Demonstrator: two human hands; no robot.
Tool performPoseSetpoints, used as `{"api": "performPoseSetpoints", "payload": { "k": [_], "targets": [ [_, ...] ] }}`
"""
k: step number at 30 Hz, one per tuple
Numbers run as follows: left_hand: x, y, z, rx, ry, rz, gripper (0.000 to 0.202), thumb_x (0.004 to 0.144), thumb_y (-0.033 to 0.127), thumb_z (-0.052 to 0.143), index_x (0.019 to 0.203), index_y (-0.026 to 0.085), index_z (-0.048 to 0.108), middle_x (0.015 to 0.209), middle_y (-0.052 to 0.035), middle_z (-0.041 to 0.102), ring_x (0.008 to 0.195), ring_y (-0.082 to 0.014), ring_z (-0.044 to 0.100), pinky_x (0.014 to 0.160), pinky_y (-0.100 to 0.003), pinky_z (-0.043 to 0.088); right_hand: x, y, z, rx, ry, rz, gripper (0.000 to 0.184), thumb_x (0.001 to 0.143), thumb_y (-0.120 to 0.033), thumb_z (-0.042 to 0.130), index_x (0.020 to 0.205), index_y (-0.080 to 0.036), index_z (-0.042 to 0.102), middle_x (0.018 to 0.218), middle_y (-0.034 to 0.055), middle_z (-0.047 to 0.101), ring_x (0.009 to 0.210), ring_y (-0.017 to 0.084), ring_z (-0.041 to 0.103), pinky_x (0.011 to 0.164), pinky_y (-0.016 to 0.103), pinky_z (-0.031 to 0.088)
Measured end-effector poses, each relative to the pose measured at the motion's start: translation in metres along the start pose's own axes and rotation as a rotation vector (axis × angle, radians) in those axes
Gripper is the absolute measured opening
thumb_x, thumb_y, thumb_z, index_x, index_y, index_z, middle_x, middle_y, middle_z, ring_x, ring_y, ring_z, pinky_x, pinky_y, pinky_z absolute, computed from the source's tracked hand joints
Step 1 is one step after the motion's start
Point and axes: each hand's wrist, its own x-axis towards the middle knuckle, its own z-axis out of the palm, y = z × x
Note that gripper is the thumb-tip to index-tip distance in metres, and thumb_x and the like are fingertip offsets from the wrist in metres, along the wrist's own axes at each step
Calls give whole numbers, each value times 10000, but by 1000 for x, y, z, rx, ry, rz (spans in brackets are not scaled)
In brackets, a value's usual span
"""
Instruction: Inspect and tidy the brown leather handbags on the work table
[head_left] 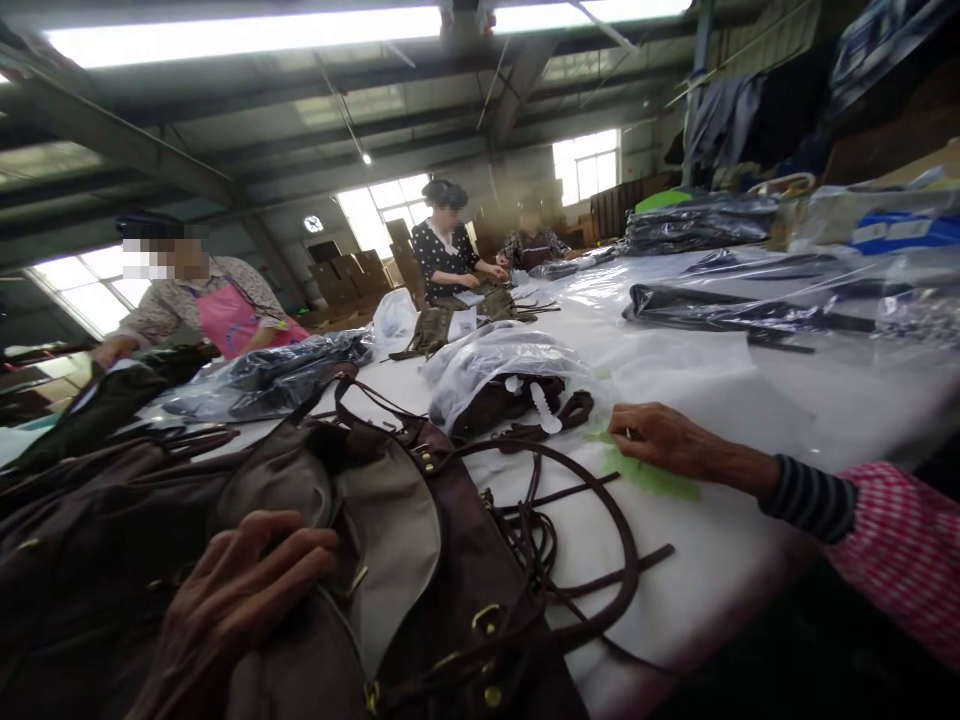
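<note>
The left hand (pixel 240 600) is laid on the brown bag (pixel 405 500), fingers half bent; whether cloth is gripped cannot be told. The bag is spread over the near left of the table (pixel 720 560). Its round handle (pixel 636 560) is bowed toward the near edge. Beyond that, the right hand (pixel 664 438) is curled by a green sheet (pixel 660 480); anything pinched cannot be made out.

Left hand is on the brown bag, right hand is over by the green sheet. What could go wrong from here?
Pulling the brown bag could snag the loose straps, which lie tangled at its edge. The pale lining might catch on the zip pull near the left hand. The green sheet could crumple if the right hand drags across it.
</note>
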Motion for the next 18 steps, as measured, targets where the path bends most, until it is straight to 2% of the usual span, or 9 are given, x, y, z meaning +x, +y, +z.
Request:
{"api": "performPoseSetpoints", "payload": {
  "k": [3,8,12,15,18],
  "targets": [
    [4,2,-1,15,-6,36,315,873,157,506,1051,372,654,1114,75,778,1100,-256,604,843,-393,434,2,6,2,158,40,15,156,890,-207,502,790,-178,618,779,23,623,684,160,557,652,280,396],
    [7,12,-1,31,-12,54,221,922,172,485,1012,301,640,1093,30,769,1096,-256,573,843,-380,422,-1,6,10,140,86,-4,174,900,-208,503,752,-181,591,773,23,613,683,153,551,666,284,404],
    [12,20,-3,71,-5,58,238,972,190,417,942,260,643,1046,0,771,1077,-252,565,840,-380,423,-6,5,17,178,133,-28,161,908,-236,542,770,-182,607,801,24,614,716,156,561,697,290,418],
    [16,24,-5,94,15,88,283,1010,220,357,924,231,627,1029,-34,767,1071,-261,556,826,-384,418,-8,3,16,325,128,-5,173,885,-305,631,764,-184,655,913,40,644,725,148,550,685,286,421],
    [16,24,-4,98,42,108,264,1026,232,357,935,234,605,1026,-24,765,1064,-258,564,826,-379,416,-8,-1,7,526,186,83,207,827,-385,721,764,-188,724,999,54,660,746,148,539,667,281,414]
  ]
}}
